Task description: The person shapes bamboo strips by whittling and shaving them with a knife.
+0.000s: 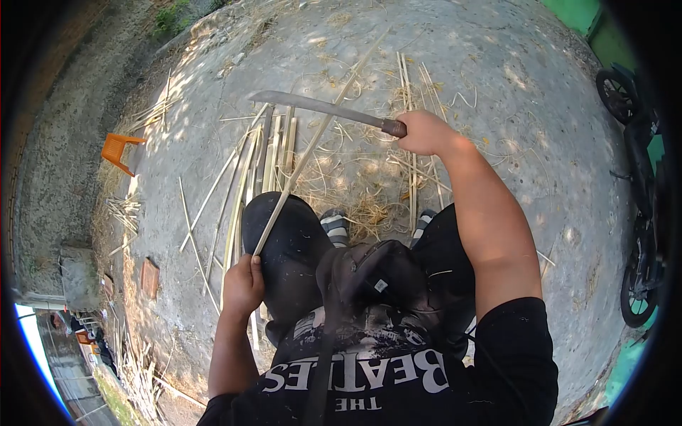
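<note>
My right hand [426, 133] is closed around the brown handle of a machete [302, 103], whose long, slightly curved blade points left. In my left hand [244, 284], the fingers grip the near end of a long, thin bamboo strip [304, 162]. The strip slants up and away over my left knee, and the blade crosses it partway along. Whether blade and strip touch there I cannot tell. Beside my left leg lies a bundle of split bamboo strips [245, 170]. Thin curly shavings [369, 209] litter the ground between my feet.
More strips [406, 92] lie ahead on the concrete ground [526, 135]. An orange plastic stool [117, 150] and a brick [149, 278] are on the left, near a wall. Two-wheeled vehicle parts, with dark wheels [616, 96], stand at the right edge. Another bamboo pile [141, 376] is at lower left.
</note>
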A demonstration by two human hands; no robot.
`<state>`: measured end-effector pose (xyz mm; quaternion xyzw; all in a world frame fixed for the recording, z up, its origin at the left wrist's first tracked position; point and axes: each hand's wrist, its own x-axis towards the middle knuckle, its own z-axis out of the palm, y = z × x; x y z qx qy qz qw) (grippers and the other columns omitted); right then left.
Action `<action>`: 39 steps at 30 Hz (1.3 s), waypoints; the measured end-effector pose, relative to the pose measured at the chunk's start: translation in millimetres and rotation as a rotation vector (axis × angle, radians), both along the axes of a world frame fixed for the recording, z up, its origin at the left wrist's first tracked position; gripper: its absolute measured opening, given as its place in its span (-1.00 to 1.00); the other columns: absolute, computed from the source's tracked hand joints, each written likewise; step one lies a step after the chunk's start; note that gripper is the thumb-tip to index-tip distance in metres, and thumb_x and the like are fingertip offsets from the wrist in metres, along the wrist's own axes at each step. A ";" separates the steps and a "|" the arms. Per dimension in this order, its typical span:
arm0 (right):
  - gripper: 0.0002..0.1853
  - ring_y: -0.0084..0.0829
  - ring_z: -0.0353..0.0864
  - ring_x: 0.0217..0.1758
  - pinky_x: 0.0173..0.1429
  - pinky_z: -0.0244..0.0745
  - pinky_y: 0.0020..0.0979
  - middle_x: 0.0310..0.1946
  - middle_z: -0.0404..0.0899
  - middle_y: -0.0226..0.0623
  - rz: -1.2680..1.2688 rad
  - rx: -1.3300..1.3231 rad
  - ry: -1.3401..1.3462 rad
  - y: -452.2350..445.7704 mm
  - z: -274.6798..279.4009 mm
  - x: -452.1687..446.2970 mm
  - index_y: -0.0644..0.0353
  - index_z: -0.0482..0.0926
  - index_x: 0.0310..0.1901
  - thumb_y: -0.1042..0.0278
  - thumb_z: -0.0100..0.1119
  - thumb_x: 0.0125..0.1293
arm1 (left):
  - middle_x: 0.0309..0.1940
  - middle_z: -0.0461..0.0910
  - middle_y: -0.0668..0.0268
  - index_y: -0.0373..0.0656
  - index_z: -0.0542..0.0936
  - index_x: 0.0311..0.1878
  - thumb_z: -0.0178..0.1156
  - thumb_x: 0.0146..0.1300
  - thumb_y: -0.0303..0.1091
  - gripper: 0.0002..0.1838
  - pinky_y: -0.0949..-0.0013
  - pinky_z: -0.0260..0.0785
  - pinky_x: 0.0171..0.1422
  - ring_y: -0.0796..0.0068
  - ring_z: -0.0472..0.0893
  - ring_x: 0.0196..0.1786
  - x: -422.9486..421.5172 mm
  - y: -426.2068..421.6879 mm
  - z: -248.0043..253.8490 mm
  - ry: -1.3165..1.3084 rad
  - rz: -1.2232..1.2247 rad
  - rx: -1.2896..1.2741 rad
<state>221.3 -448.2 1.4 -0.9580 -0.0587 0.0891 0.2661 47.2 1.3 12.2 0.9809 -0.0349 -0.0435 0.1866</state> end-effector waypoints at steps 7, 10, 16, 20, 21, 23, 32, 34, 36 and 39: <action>-0.81 0.03 0.72 -0.16 -0.08 0.57 0.00 -0.35 0.70 -0.09 0.138 -0.107 0.027 42.3 24.3 -32.9 0.11 0.66 -0.30 0.25 0.32 0.06 | -0.51 0.56 -0.15 -0.26 0.47 -0.31 -0.02 0.63 -0.18 -0.62 -0.16 0.32 -0.29 -0.34 0.56 -0.37 4.3 -3.8 4.8 0.085 0.007 -0.038; -0.81 0.02 0.73 -0.17 -0.10 0.57 0.01 -0.36 0.70 -0.11 0.355 -0.160 -0.068 63.7 19.5 -40.4 0.07 0.66 -0.32 0.25 0.34 0.02 | -0.52 0.55 -0.15 -0.26 0.47 -0.31 -0.03 0.63 -0.18 -0.62 -0.16 0.32 -0.30 -0.34 0.56 -0.38 4.1 -2.8 2.7 0.063 -0.004 -0.028; -0.85 0.01 0.71 -0.23 -0.17 0.52 0.01 -0.37 0.69 -0.12 0.075 0.018 -0.036 4.4 7.2 -2.9 0.09 0.66 -0.30 0.32 0.30 0.06 | -0.53 0.56 -0.14 -0.24 0.48 -0.30 -0.01 0.62 -0.20 -0.64 -0.17 0.34 -0.32 -0.35 0.57 -0.39 -3.8 0.3 -4.9 -0.023 0.004 -0.012; -0.85 0.00 0.71 -0.22 -0.15 0.54 0.01 -0.37 0.68 -0.09 -0.051 -0.045 0.026 -4.0 3.9 -4.6 0.15 0.66 -0.28 0.32 0.26 0.13 | -0.52 0.57 -0.14 -0.24 0.48 -0.30 -0.01 0.62 -0.20 -0.64 -0.18 0.34 -0.30 -0.35 0.57 -0.38 1.0 -3.2 1.8 0.006 -0.008 0.036; -0.84 0.00 0.72 -0.21 -0.14 0.54 0.01 -0.37 0.69 -0.08 -0.047 -0.074 0.011 -1.9 5.7 -8.9 0.14 0.66 -0.28 0.31 0.26 0.12 | -0.52 0.57 -0.14 -0.24 0.48 -0.30 -0.01 0.62 -0.19 -0.64 -0.19 0.35 -0.30 -0.35 0.58 -0.38 2.7 -5.0 4.6 0.018 -0.018 0.043; -0.83 0.00 0.72 -0.19 -0.13 0.56 0.02 -0.36 0.69 -0.08 -0.034 -0.130 -0.015 12.3 14.4 -16.9 0.14 0.66 -0.28 0.30 0.28 0.11 | -0.52 0.57 -0.14 -0.24 0.48 -0.30 -0.02 0.62 -0.19 -0.63 -0.19 0.34 -0.30 -0.34 0.58 -0.38 3.8 -8.4 6.7 0.022 -0.015 0.043; -0.85 0.04 0.71 -0.19 -0.12 0.57 0.02 -0.36 0.70 -0.14 0.348 -0.156 -0.134 45.9 34.8 -38.5 0.07 0.68 -0.30 0.30 0.33 0.06 | -0.58 0.53 -0.09 -0.26 0.47 -0.33 -0.02 0.62 -0.24 -0.64 -0.06 0.33 -0.36 -0.27 0.57 -0.44 -12.9 25.5 7.0 0.034 -0.027 -0.062; -0.84 -0.03 0.74 -0.13 -0.07 0.60 0.00 -0.29 0.73 -0.16 0.154 -0.118 -0.052 16.6 19.4 -19.1 0.04 0.71 -0.25 0.31 0.31 0.11 | -0.59 0.51 -0.06 -0.26 0.47 -0.34 -0.02 0.62 -0.24 -0.63 -0.04 0.33 -0.37 -0.23 0.57 -0.46 -30.6 49.3 14.1 0.028 -0.032 -0.046; -0.83 -0.07 0.75 -0.10 -0.03 0.61 -0.01 -0.25 0.75 -0.17 0.034 -0.129 0.015 -1.6 14.7 -11.0 0.03 0.73 -0.21 0.31 0.30 0.14 | -0.59 0.52 -0.06 -0.25 0.49 -0.32 -0.01 0.61 -0.23 -0.64 -0.05 0.35 -0.36 -0.24 0.57 -0.45 -43.2 53.4 27.4 0.062 0.013 -0.059; -0.81 -0.08 0.75 -0.09 -0.02 0.62 -0.02 -0.23 0.75 -0.18 0.002 -0.218 0.056 2.7 21.5 -10.8 0.01 0.74 -0.19 0.32 0.31 0.14 | -0.58 0.54 -0.06 -0.25 0.51 -0.32 -0.01 0.61 -0.22 -0.63 -0.07 0.36 -0.34 -0.26 0.57 -0.44 -50.0 49.1 18.8 0.063 -0.038 -0.014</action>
